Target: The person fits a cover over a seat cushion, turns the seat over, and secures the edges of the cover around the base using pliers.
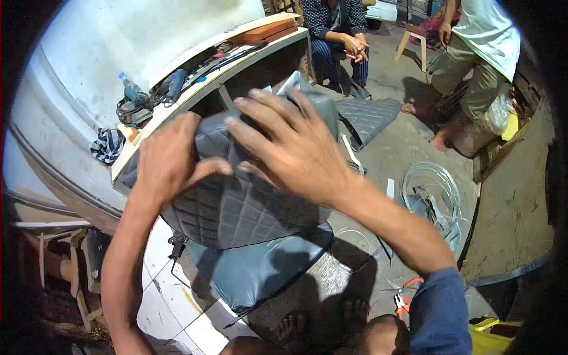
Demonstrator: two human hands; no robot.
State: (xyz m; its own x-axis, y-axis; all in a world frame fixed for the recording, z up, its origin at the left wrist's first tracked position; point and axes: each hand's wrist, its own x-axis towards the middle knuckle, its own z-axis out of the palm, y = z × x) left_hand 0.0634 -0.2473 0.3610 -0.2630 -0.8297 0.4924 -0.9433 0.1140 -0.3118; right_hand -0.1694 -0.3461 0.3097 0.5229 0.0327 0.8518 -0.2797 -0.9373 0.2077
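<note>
A dark grey quilted seat cover (254,213) stands in front of me, its stitched face towards me. Its upper part bends over at the top, where a pale piece (290,83) sticks up behind. My left hand (168,157) grips its upper left edge, the thumb across the front and the fingers curled partly out of sight. Over the top right lies my right hand (296,145), fingers spread and slightly blurred, touching the cover. Below the quilting, a smooth blue-grey vinyl section (260,275) hangs down near my feet.
A workbench (231,62) holds power tools (135,103). On the floor lie a quilted piece (370,118), coiled wire (435,189), scissors (399,288) and orange-handled pliers (402,305). One person sits with hands clasped (355,48); another person (479,59) is at the right.
</note>
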